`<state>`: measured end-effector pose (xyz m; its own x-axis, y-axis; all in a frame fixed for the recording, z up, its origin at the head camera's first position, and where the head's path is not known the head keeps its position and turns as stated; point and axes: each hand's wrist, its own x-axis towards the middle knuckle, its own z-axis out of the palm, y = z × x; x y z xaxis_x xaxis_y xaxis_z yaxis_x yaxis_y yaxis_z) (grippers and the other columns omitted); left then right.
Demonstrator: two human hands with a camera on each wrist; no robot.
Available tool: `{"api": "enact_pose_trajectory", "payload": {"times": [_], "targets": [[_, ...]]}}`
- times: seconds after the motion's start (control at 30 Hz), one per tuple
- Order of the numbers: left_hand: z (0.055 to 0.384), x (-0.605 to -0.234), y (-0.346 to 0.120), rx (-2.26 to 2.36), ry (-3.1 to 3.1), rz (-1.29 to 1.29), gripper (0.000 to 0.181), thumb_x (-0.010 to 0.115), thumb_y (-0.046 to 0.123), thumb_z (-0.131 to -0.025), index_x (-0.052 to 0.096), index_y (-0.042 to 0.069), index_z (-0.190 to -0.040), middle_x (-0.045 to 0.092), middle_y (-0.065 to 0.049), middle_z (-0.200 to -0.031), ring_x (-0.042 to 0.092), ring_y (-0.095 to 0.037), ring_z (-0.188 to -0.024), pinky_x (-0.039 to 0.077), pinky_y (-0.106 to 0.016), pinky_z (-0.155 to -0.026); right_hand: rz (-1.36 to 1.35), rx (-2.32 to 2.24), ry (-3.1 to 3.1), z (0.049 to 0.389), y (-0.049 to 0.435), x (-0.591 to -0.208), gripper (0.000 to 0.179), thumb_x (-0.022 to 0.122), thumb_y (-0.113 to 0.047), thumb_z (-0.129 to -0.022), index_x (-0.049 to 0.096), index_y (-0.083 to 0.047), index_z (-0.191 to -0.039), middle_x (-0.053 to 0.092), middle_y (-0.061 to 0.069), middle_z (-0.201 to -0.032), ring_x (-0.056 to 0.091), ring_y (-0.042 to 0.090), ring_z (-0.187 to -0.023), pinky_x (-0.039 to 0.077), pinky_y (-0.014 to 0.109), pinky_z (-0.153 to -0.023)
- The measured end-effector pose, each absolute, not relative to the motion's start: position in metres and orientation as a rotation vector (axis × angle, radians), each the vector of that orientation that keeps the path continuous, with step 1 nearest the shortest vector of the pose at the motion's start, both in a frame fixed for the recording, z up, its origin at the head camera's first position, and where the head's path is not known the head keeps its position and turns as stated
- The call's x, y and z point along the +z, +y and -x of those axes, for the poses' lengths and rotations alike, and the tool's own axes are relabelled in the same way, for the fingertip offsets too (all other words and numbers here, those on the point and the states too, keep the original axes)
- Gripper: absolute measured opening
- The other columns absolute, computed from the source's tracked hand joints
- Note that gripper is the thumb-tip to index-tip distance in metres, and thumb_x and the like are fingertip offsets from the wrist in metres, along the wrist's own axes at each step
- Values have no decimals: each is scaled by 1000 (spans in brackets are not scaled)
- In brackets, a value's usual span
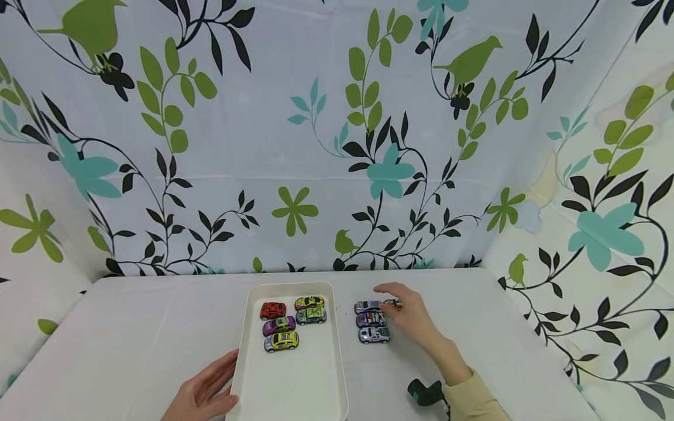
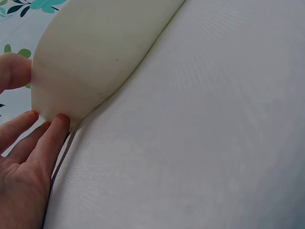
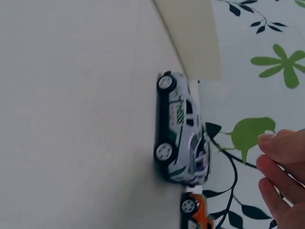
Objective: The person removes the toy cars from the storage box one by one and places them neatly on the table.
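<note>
Left hand [image 1: 205, 389] is touching the tray [image 1: 289, 386] at its left side, fingers nearly straight. Five toy cars [image 1: 281, 341] are sitting inside, far half. Right hand [image 1: 413, 316] is hovering beside three more cars [image 1: 374, 335], fingers part-curled; can't tell if it's holding anything.

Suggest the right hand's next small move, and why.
I'd probably pinch the far silver car with the right hand: the fingertips are beside it, seemingly empty, and the tray, touched by the left hand, has bare space beside its five cars.
</note>
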<state>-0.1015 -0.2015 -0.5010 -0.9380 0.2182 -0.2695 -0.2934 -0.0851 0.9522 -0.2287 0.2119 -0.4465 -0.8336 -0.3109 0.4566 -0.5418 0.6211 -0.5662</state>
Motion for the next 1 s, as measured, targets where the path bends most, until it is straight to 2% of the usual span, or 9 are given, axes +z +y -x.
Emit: {"api": "enact_pose_trajectory", "payload": {"times": [0.13, 0.27, 0.37, 0.57, 0.77, 1.0], "targets": [[100, -501, -202, 2079, 1863, 95, 86, 70, 16, -93, 16, -3, -158, 16, -24, -164, 56, 5, -122, 51, -34, -106, -775, 1023, -2532, 224, 192, -434, 33, 75, 3, -85, 71, -7, -116, 72, 3, -114, 66, 21, -106, 62, 41, -85], [100, -501, -203, 2071, 1889, 84, 84, 68, 16, -95, 16, -4, -157, 16, -26, -163, 55, 1, -126, 51, -33, -106, -860, 971, -2573, 219, 169, -421, 31, 75, -2, -86, 71, -8, -116, 72, 3, -114, 66, 19, -104, 59, 46, -91], [100, -502, -204, 2074, 1895, 67, 82, 67, 15, -96, 16, -4, -157, 16, -26, -163, 55, 3, -124, 51, -33, -106, -933, 940, -2628, 218, 153, -413, 28, 74, -6, -89, 71, -8, -117, 71, 4, -115, 66, 19, -103, 60, 42, -89], [99, -499, -205, 2076, 1892, 46, 82, 68, 13, -95, 18, -4, -157, 17, -24, -163, 53, 18, -111, 52, -32, -105, -1052, 888, -2696, 223, 120, -406, 28, 73, -8, -90, 70, -5, -117, 71, 8, -112, 65, 25, -102, 58, 39, -88], [99, -499, -204, 2084, 1877, 22, 81, 67, 13, -95, 18, -4, -157, 17, -25, -163, 54, 17, -112, 52, -33, -105, -1077, 817, -2819, 231, 95, -411, 32, 74, -10, -90, 69, -1, -121, 71, 11, -115, 66, 26, -106, 58, 38, -92], [98, -498, -204, 2086, 1879, -20, 80, 67, 11, -95, 19, -5, -157, 17, -26, -163, 52, 16, -115, 51, -30, -105, -1037, 699, -2925, 237, 81, -416, 33, 76, -13, -89, 71, -2, -119, 70, 8, -118, 64, 23, -110, 56, 37, -97]]}}
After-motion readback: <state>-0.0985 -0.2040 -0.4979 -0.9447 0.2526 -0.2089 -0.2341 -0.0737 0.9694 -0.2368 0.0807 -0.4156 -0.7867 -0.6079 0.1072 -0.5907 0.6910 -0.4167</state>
